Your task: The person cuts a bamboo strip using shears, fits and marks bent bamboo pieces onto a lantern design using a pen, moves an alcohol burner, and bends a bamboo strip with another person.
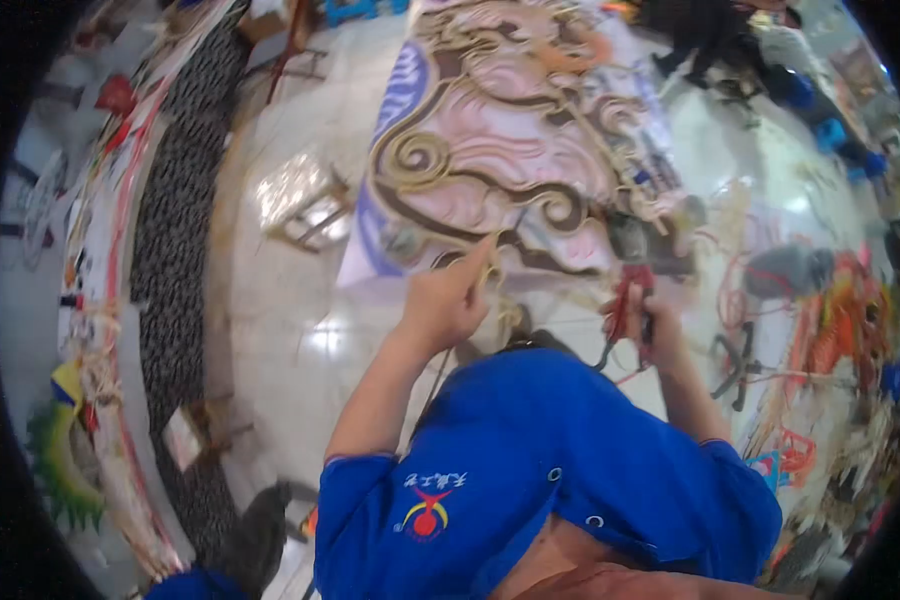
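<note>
My left hand (448, 302) is closed in a pinch at the front edge of a large decorated panel (525, 135). A thin tan strip (489, 272) shows at its fingertips, partly hidden and blurred. The panel has pink and white swirls, dark brown bands and raised tan outlines, with purple along its left edge. My right hand (658, 322) is wrapped round a red hand tool (628, 300), just off the panel's front right corner. Blur hides the tool's exact kind; a dark curved part hangs below it.
A small wooden stool (310, 215) stands left of the panel. Further left runs a dark patterned strip (175, 240) beside a long cluttered table. Another person's dark shoe (260, 535) shows at lower left. Orange material (850, 320) and tangled cords lie at right.
</note>
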Available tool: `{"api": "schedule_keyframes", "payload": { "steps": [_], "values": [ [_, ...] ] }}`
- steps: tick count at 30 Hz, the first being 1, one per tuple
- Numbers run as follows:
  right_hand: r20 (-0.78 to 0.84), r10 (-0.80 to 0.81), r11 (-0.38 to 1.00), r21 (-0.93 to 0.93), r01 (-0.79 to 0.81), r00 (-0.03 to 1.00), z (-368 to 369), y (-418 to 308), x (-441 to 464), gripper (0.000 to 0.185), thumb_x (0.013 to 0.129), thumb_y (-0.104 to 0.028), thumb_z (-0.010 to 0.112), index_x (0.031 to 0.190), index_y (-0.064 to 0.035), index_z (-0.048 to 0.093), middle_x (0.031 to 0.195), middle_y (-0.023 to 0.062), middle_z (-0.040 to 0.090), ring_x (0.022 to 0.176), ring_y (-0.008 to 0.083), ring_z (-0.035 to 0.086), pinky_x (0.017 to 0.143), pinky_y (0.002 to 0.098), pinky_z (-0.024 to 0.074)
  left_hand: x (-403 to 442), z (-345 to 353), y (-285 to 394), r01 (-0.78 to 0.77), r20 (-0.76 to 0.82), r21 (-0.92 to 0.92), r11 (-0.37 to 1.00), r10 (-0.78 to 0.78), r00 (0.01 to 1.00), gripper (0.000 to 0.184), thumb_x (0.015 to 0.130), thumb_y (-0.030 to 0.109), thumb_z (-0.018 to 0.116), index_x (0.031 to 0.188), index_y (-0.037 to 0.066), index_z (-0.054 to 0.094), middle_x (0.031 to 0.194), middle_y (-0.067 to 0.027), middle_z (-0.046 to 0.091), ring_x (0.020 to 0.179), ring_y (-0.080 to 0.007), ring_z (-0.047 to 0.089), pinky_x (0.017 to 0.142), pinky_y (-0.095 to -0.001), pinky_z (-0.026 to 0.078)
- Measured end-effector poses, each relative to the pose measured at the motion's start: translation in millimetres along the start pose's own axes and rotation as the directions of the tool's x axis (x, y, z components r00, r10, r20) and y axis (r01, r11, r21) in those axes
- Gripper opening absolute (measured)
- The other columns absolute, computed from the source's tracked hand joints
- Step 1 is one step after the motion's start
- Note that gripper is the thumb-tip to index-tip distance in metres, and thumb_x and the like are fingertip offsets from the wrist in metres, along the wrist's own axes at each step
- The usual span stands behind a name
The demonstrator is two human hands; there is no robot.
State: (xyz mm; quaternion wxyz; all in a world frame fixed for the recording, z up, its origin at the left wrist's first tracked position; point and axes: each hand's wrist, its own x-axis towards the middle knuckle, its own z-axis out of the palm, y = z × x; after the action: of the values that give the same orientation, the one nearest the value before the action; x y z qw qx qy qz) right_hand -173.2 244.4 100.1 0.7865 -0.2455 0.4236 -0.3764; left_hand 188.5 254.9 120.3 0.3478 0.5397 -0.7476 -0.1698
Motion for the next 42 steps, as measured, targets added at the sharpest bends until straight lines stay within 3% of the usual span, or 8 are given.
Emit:
{"api": "schedule_keyframes", "payload": {
  "steps": [5, 8, 18, 25, 29, 32, 37, 42],
  "values": [
    [0.093, 0.082, 0.864, -0.503, -0.024, 0.992, 28, -11, 18, 0.05, 0.078, -0.008, 0.059, 0.127, 0.0028, 0.055, 0.101, 0.0174, 0.069, 0.084, 0.0257, 0.071, 0.077, 0.0377, 0.0575, -3, -2, 4, -0.092, -0.083, -0.016, 0.996, 0.091, 0.992, 0.073, 0.073, 0.004, 0.065, 0.145, 0.012, 0.051, 0.072, -0.0111, 0.064, 0.059, -0.0292, 0.064, 0.053, -0.0433, 0.049],
    [0.155, 0.058, 0.561, -0.822, 0.096, 0.986, 54, -1, 34, 0.061, 0.079, -0.007, 0.066, 0.137, 0.0036, 0.051, 0.11, 0.0145, 0.069, 0.098, 0.0221, 0.068, 0.09, 0.0372, 0.0541, -5, 4, 1, -0.091, -0.091, -0.04, 0.995, 0.087, 0.992, 0.073, 0.073, 0.003, 0.065, 0.144, 0.012, 0.052, 0.069, -0.0101, 0.063, 0.057, -0.0274, 0.063, 0.053, -0.0409, 0.049],
    [0.348, 0.057, 0.347, -0.886, 0.308, 0.936, 94, -3, 46, 0.077, 0.077, -0.007, 0.068, 0.149, 0.0038, 0.041, 0.123, 0.014, 0.067, 0.117, 0.0212, 0.062, 0.104, 0.0361, 0.0469, -14, -2, 0, 0.152, 0.001, -0.325, 0.933, -0.16, 0.987, 0.069, 0.075, 0.001, 0.062, 0.143, 0.011, 0.055, 0.065, -0.0109, 0.06, 0.053, -0.0264, 0.06, 0.053, -0.0367, 0.048],
    [0.382, 0.062, 0.363, -0.869, 0.336, 0.922, 90, 2, 51, 0.077, 0.078, -0.007, 0.067, 0.15, 0.0038, 0.039, 0.126, 0.0161, 0.065, 0.119, 0.0224, 0.061, 0.105, 0.0368, 0.0461, -13, 3, 0, 0.009, -0.058, -0.223, 0.975, -0.023, 0.998, 0.065, 0.078, -0.002, 0.06, 0.143, 0.007, 0.055, 0.063, -0.012, 0.054, 0.052, -0.0223, 0.055, 0.053, -0.0326, 0.044],
    [0.377, 0.003, 0.414, -0.844, 0.342, 0.926, 91, 4, 50, 0.072, 0.072, -0.014, 0.064, 0.139, 0.0076, 0.05, 0.135, 0.0264, 0.058, 0.128, 0.0354, 0.056, 0.111, 0.0393, 0.0403, -9, 3, 4, -0.034, -0.049, -0.153, 0.988, 0.027, 0.998, 0.064, 0.078, -0.002, 0.061, 0.141, 0.007, 0.056, 0.069, -0.0148, 0.059, 0.058, -0.029, 0.061, 0.057, -0.036, 0.048],
    [0.345, 0.071, 0.407, -0.867, 0.288, 0.936, 92, 0, 50, 0.075, 0.08, -0.006, 0.065, 0.15, 0.0043, 0.039, 0.125, 0.0168, 0.064, 0.116, 0.0214, 0.061, 0.103, 0.0352, 0.047, -8, 6, 4, -0.05, -0.042, -0.099, 0.994, 0.046, 0.998, 0.063, 0.077, -0.002, 0.061, 0.14, 0.006, 0.056, 0.071, -0.0158, 0.06, 0.061, -0.031, 0.063, 0.058, -0.0375, 0.05],
    [0.359, 0.033, 0.385, -0.866, 0.32, 0.933, 86, 5, 53, 0.072, 0.08, -0.006, 0.065, 0.147, 0.0035, 0.043, 0.118, 0.0129, 0.065, 0.109, 0.0192, 0.061, 0.098, 0.0334, 0.0487, -8, 9, 1, -0.077, -0.064, -0.088, 0.993, 0.072, 0.995, 0.062, 0.077, -0.003, 0.061, 0.138, 0.006, 0.058, 0.073, -0.0164, 0.062, 0.065, -0.0323, 0.065, 0.059, -0.0393, 0.051],
    [0.333, -0.007, 0.405, -0.861, 0.307, 0.943, 86, 5, 51, 0.062, 0.074, -0.014, 0.065, 0.133, 0.0034, 0.056, 0.12, 0.0232, 0.064, 0.112, 0.0357, 0.062, 0.1, 0.0407, 0.0469, -7, 9, 0, -0.106, -0.074, -0.117, 0.987, 0.097, 0.993, 0.062, 0.076, -0.003, 0.061, 0.138, 0.006, 0.058, 0.072, -0.0151, 0.061, 0.062, -0.0306, 0.063, 0.058, -0.0379, 0.051]
  ]
}}
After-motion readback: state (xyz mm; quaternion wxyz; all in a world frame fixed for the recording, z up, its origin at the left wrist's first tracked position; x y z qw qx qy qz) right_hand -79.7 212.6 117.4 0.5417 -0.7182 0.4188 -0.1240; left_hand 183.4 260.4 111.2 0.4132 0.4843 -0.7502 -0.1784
